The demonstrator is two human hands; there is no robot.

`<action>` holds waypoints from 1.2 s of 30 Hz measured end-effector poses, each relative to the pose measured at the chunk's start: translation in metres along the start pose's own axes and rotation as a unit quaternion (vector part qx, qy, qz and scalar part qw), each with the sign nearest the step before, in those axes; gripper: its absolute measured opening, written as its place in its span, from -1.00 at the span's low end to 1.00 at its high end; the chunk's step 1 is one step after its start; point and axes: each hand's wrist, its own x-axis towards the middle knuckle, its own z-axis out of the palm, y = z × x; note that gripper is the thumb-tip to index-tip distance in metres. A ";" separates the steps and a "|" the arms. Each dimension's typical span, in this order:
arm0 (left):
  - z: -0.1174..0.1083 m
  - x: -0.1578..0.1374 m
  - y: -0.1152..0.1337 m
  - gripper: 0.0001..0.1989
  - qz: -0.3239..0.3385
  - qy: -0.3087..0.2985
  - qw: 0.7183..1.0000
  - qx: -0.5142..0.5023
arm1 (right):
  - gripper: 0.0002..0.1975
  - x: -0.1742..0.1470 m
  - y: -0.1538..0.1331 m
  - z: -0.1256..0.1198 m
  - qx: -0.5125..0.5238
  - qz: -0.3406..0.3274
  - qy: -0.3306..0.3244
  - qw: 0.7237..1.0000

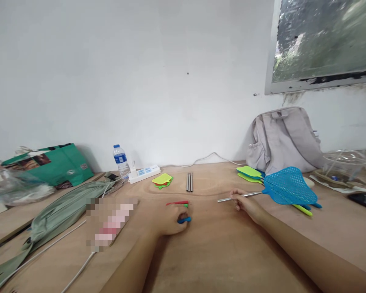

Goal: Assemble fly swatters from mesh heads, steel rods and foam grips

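Observation:
My right hand (pixel 244 201) is closed round the metal tube of a blue fly swatter (pixel 289 185). Its mesh head points right, and the tube's bare end points left toward the middle of the table. A short blue plastic handle (pixel 185 220) pokes out of my left hand (pixel 170 219), whose fingers are curled round it. Just beyond that hand lie a red handle (pixel 179 202) and a green one, partly covered. Several loose metal tubes (pixel 189 182) rest side by side farther back. Left of them is a small stack of yellow, red and green swatter heads (pixel 162 179).
More fly swatters (pixel 248 173) lie at the right, partly behind the blue one. A grey backpack (pixel 288 140) leans on the wall near a clear plastic bowl (pixel 344 165) and a phone (pixel 364 200). Leftward are a power strip (pixel 144 174), water bottle (pixel 120 158), green bag (pixel 64 167) and cables.

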 end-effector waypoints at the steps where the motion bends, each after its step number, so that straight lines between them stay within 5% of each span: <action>1: 0.004 0.001 0.000 -0.95 0.011 0.004 1.000 -0.003 | -0.82 -0.001 0.000 0.000 -0.003 0.000 -0.004 1.000; 8: 0.051 0.026 0.017 -0.84 0.000 0.116 0.992 -0.047 | -0.84 -0.009 -0.004 0.011 0.048 -0.026 -0.055 0.997; 14: 0.076 0.076 0.038 -0.76 -0.044 0.206 0.959 -0.191 | -0.80 -0.003 -0.004 0.022 0.147 -0.031 0.044 0.988; 18: 0.086 0.100 0.035 -0.75 -0.039 0.193 0.925 -0.325 | -0.79 0.008 0.005 0.012 0.179 0.002 0.064 0.982; 29: 0.093 0.114 0.025 -0.43 -0.151 0.088 0.800 -0.573 | -0.85 0.030 0.006 0.000 0.224 -0.027 0.042 0.973; 36: 0.091 0.112 0.026 -0.55 -0.165 0.060 0.773 -0.610 | -0.86 0.023 0.007 -0.009 0.202 -0.028 0.055 0.977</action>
